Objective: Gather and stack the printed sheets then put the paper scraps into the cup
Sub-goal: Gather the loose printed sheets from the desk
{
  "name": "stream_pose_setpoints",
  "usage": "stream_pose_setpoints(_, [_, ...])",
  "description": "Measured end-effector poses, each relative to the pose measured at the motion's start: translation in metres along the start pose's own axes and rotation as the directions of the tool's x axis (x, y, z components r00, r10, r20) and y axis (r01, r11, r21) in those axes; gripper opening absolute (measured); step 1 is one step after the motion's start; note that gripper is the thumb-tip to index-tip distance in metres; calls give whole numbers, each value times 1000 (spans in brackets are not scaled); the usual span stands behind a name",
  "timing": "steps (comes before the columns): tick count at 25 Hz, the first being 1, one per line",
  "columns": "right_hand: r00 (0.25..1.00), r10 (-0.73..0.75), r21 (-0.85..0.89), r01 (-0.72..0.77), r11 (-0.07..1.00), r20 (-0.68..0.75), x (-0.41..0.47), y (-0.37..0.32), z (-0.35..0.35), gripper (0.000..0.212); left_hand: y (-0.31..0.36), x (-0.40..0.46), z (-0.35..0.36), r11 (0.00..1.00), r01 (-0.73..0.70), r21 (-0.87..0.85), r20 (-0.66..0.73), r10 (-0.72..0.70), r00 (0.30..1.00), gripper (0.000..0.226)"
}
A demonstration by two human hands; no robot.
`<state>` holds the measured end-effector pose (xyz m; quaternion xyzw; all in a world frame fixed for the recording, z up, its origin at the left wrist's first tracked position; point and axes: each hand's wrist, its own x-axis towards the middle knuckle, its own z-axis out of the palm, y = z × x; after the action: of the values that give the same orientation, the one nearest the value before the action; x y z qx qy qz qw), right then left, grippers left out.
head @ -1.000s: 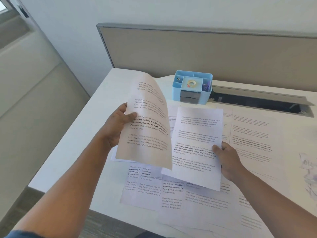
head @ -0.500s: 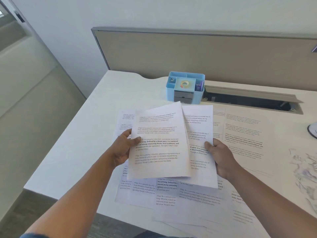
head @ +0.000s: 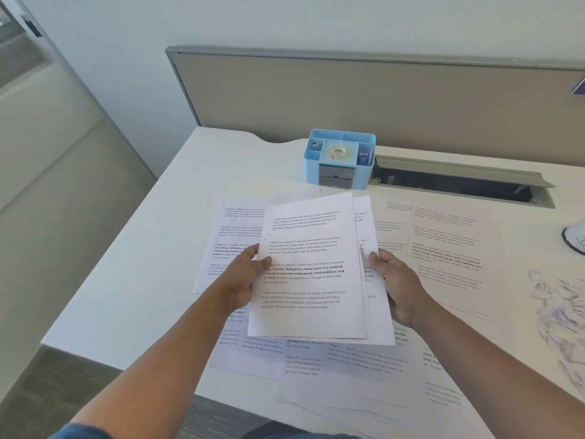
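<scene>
Printed white paper sheets (head: 308,270), covered in blocks of black text, are held as a small stack above the white desk (head: 158,280), long axis running away from the person. Left hand (head: 243,282) grips the stack's left long edge, thumb on top and fingers beneath. Right hand (head: 395,286) grips the opposite long edge, thumb on the lower sheet, whose right margin juts out past the top sheet; the stack is therefore not yet squared. Further loose printed sheets (head: 443,248) lie overlapping on the desk, below the held stack and to its right and near side. Of these, the sheets spread rightward lie nearer the right hand, while one sheet (head: 228,236) showing left of the stack lies just beside the left hand. Crumpled white paper scraps (head: 557,305) sit at the desk's right edge, well apart from both hands. A rounded white object (head: 576,239), cut off by the frame, may be the cup; this cannot be told. A light-blue plastic desk organiser (head: 340,163) stands beyond the stack.
</scene>
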<state>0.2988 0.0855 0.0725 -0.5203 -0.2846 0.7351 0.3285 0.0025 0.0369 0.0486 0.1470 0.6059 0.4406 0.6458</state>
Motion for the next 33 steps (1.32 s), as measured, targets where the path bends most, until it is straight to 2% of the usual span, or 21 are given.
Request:
stream_pose_setpoints(7, [997, -5, -10, 6, 1000, 73, -4, -3, 6, 29, -12, -5, 12, 998, 54, 20, 41, -55, 998, 34])
stream_pose_setpoints(11, [995, -17, -48, 22, 999, 97, -6, -7, 8, 28, -22, -6, 16, 999, 36, -40, 35, -35, 999, 43])
stream_pose_setpoints(16, [995, -53, -102, 62, 993, 88, -8, -18, 8, 28, -23, -8, 17, 1000, 19, -9, 47, -19, 999, 45])
stream_pose_setpoints(21, [991, -31, -137, 50, 989, 134, -5, -18, 2, 55, -23, -9, 23, 999, 35, -4, 82, -35, 996, 45])
stream_pose_setpoints(23, [981, -73, -208, 110, 972, 179, -7, -18, 5, 37, -25, -10, 27, 999, 50, 0, 84, -50, 995, 44])
stream_pose_setpoints(24, [979, -86, -245, 131, 961, 187, -8, -17, 6, 36, -27, -10, 29, 998, 59, -13, 83, -58, 995, 45])
stream_pose_setpoints(28, [972, -94, -334, 164, 928, 217, -11, -21, 9, 51, -32, -10, 36, 993, 77, -91, 58, -72, 996, 46])
stream_pose_setpoints(30, [966, -86, -347, 169, 922, 242, -11, -25, 8, 53, -31, -10, 36, 993, 77, -90, 95, -68, 993, 36])
stream_pose_setpoints(33, [955, -58, -341, 161, 926, 291, -16, -33, 9, 50, -29, -12, 34, 994, 66, -87, 149, -53, 987, 33])
